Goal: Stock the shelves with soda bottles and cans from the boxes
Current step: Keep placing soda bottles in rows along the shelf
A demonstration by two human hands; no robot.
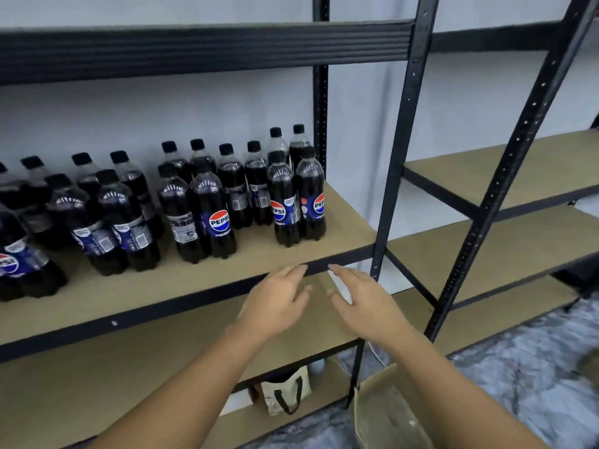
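A black metal shelving unit [402,131] stands against a pale wall [194,105], with tan boards resting on dark front rails. On the middle shelf [343,222], at about chest height, the soda bottles [214,215] stand upright in loose pairs and rows, all with dark cola and black caps, several showing a blue Pepsi label. They fill the left and centre of the board, the last pair standing near the rear right post, and the front right corner of the board is bare. The lower shelf [129,367] shows plain tan board beneath it. To the right a second shelving unit [518,170] of the same kind carries bare tan boards. The floor [534,367] is mottled grey and white. Below the lower board a cream tote bag [285,393] with dark handles sits on the bottom level, and an open cardboard box [385,413] stands on the floor just beside the front post, under the right forearm. Both arms reach forward from the bottom of the view. The left hand [275,303] and the right hand [366,303] are side by side, a little apart, in front of the middle shelf's front rail, below the last pair of bottles. Each has its fingers loosely extended and spread, and neither grips anything. Whether the fingertips touch the rail cannot be told.
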